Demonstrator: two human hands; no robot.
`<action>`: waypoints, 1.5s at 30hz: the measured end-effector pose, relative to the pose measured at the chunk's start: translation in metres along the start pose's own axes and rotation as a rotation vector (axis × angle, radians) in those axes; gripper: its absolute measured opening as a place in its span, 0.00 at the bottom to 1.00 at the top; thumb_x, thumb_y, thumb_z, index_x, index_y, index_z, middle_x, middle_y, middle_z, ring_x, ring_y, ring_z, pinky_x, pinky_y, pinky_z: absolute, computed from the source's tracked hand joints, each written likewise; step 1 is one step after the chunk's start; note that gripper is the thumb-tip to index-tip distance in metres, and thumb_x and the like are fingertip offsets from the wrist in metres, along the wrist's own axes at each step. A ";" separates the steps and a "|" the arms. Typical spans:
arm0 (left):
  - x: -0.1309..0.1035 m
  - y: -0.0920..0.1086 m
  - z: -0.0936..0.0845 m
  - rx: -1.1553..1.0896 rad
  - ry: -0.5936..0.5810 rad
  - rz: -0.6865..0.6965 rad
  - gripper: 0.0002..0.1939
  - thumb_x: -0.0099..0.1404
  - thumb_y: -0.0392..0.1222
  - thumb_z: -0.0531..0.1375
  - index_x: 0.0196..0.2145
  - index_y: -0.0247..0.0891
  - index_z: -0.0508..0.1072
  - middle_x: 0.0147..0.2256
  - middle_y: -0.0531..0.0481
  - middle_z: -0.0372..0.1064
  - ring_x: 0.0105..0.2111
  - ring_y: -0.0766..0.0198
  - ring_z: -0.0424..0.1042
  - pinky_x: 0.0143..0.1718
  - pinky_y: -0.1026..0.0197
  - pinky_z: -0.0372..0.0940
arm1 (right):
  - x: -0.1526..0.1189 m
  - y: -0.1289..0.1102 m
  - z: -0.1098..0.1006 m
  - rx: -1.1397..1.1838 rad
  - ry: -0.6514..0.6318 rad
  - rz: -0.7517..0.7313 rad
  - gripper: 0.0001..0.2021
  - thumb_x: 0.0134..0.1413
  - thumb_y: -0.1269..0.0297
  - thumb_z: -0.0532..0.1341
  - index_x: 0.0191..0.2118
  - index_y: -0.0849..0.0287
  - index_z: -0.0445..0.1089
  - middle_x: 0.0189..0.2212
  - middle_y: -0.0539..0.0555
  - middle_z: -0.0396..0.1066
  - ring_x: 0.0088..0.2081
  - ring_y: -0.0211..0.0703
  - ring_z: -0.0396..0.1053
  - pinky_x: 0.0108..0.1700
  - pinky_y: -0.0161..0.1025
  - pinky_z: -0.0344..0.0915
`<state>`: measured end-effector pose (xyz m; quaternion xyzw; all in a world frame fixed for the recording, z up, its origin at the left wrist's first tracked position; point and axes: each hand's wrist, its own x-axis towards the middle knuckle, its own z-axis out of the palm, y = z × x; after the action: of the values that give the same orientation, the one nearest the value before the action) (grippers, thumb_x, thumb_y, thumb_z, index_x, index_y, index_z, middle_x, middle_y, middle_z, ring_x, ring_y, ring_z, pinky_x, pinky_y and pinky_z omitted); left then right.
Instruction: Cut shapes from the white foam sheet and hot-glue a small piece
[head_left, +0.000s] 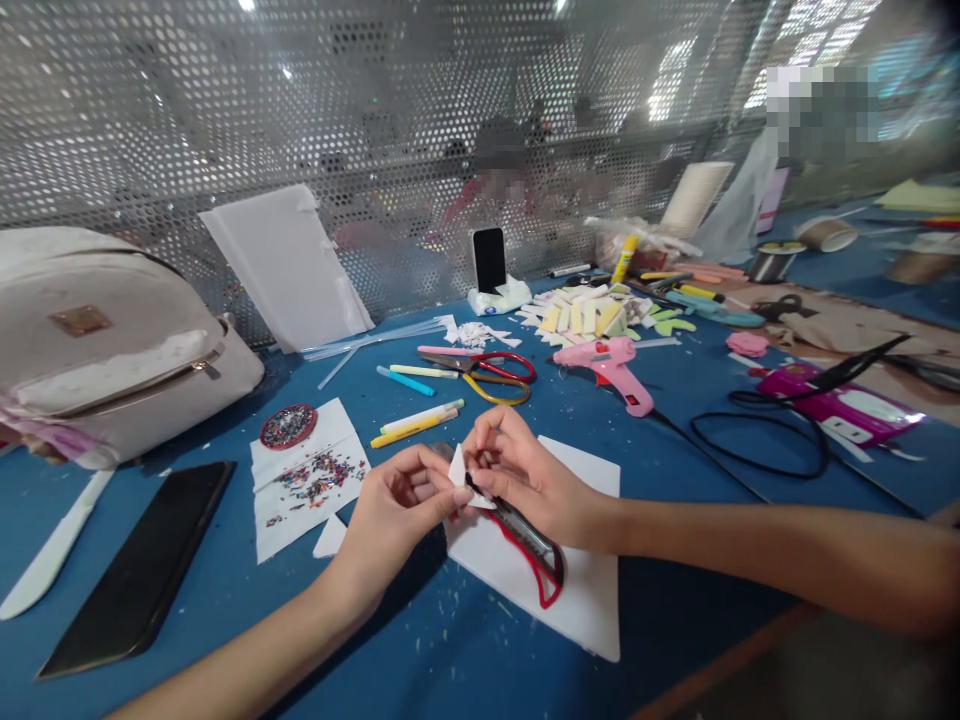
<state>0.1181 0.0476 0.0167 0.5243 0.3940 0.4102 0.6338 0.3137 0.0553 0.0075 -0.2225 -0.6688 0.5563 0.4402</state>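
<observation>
White pointed piece [458,466] pinched in left hand [401,500]; right hand [532,480] fingers curled beside it, hold unclear; utility knife [529,532] over white sheet [589,590] on tabletop [405,625].

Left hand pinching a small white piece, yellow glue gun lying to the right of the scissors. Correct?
Not quite: the head view shows a pink glue gun, not yellow. It lies right of the scissors, and the left hand pinches the small white piece.
</observation>
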 end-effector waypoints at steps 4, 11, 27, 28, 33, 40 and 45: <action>0.001 -0.002 0.001 -0.017 -0.002 -0.011 0.18 0.55 0.45 0.75 0.31 0.35 0.71 0.25 0.53 0.75 0.26 0.70 0.75 0.31 0.71 0.67 | 0.002 0.001 0.000 0.033 0.107 0.016 0.14 0.64 0.66 0.65 0.42 0.53 0.56 0.36 0.47 0.68 0.36 0.37 0.66 0.43 0.38 0.63; 0.000 -0.001 0.002 -0.030 -0.029 -0.017 0.19 0.54 0.46 0.75 0.30 0.35 0.70 0.26 0.51 0.77 0.27 0.69 0.76 0.33 0.70 0.68 | 0.003 -0.002 0.000 0.046 0.185 0.103 0.19 0.57 0.67 0.70 0.39 0.53 0.56 0.34 0.46 0.73 0.35 0.35 0.70 0.42 0.38 0.66; 0.005 -0.004 0.001 -0.037 -0.039 -0.062 0.20 0.49 0.41 0.77 0.27 0.35 0.69 0.22 0.54 0.75 0.24 0.70 0.76 0.28 0.72 0.66 | 0.008 -0.004 -0.004 0.085 0.269 -0.006 0.16 0.57 0.75 0.66 0.36 0.55 0.56 0.33 0.45 0.68 0.33 0.33 0.66 0.38 0.35 0.64; 0.005 -0.003 0.001 -0.037 -0.040 -0.063 0.20 0.49 0.42 0.77 0.27 0.35 0.69 0.23 0.54 0.75 0.24 0.69 0.76 0.29 0.72 0.67 | 0.009 -0.004 -0.004 0.083 0.278 0.002 0.16 0.56 0.75 0.67 0.36 0.55 0.56 0.32 0.45 0.69 0.33 0.33 0.67 0.38 0.35 0.64; 0.004 -0.003 0.002 -0.030 -0.042 -0.083 0.21 0.48 0.43 0.78 0.27 0.35 0.70 0.23 0.53 0.75 0.24 0.68 0.77 0.29 0.71 0.67 | 0.010 0.000 -0.005 0.066 0.283 0.039 0.17 0.55 0.72 0.70 0.36 0.55 0.58 0.32 0.46 0.72 0.32 0.34 0.69 0.36 0.36 0.64; 0.003 0.004 0.004 -0.020 -0.053 -0.112 0.21 0.46 0.41 0.78 0.26 0.34 0.70 0.21 0.51 0.75 0.21 0.70 0.74 0.26 0.72 0.66 | 0.008 -0.002 -0.004 0.049 0.227 0.051 0.16 0.57 0.72 0.68 0.37 0.55 0.58 0.33 0.47 0.71 0.32 0.34 0.67 0.36 0.36 0.63; 0.000 0.004 0.007 -0.027 -0.037 -0.106 0.20 0.47 0.42 0.78 0.27 0.34 0.70 0.22 0.51 0.75 0.21 0.69 0.74 0.26 0.72 0.66 | 0.006 -0.003 -0.004 -0.036 0.182 -0.045 0.14 0.58 0.74 0.65 0.38 0.54 0.57 0.33 0.46 0.69 0.33 0.34 0.65 0.37 0.37 0.62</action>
<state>0.1242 0.0461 0.0214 0.5015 0.4040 0.3713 0.6689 0.3146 0.0612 0.0127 -0.2650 -0.6408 0.5116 0.5073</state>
